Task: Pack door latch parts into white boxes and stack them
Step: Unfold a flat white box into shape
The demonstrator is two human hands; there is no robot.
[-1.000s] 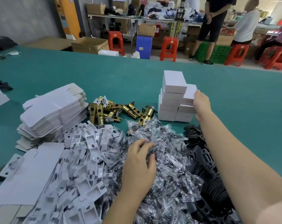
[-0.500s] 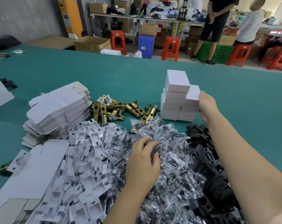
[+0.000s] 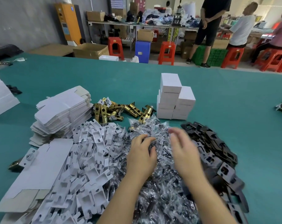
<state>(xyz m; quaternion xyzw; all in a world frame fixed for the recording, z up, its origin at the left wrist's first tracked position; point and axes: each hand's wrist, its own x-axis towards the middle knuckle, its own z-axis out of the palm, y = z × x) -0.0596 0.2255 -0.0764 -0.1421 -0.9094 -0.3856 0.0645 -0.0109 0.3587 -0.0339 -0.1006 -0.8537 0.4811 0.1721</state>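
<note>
Head view: teal felt-like table (image 3: 233, 97) fills the frame; far side is a workshop with red plastic stools (image 3: 166, 52), cardboard cartons (image 3: 91, 50), a green crate (image 3: 215, 56) and people at a far bench. Near centre: heap of small crinkly clear bags (image 3: 161, 183) with dark hardware inside. Left of it, a pile of white die-cut card inserts (image 3: 82, 167); right, black stamped metal plates (image 3: 217, 156). Far left: tall stack of flat unfolded white cartons (image 3: 61, 113). Brass-coloured latch bolts (image 3: 114, 109), cylindrical with flat face plates, lie loose just beyond the bags. Packed white boxes (image 3: 174, 99), plain matte rectangles, are stacked mid-table right of the latches, two stepped columns touching. Left hand (image 3: 141, 157) rests on the bags, fingers curled into them, pinching a bag. Right hand (image 3: 183, 152) is motion-blurred over the bags, fingers extended, holding nothing.
</note>
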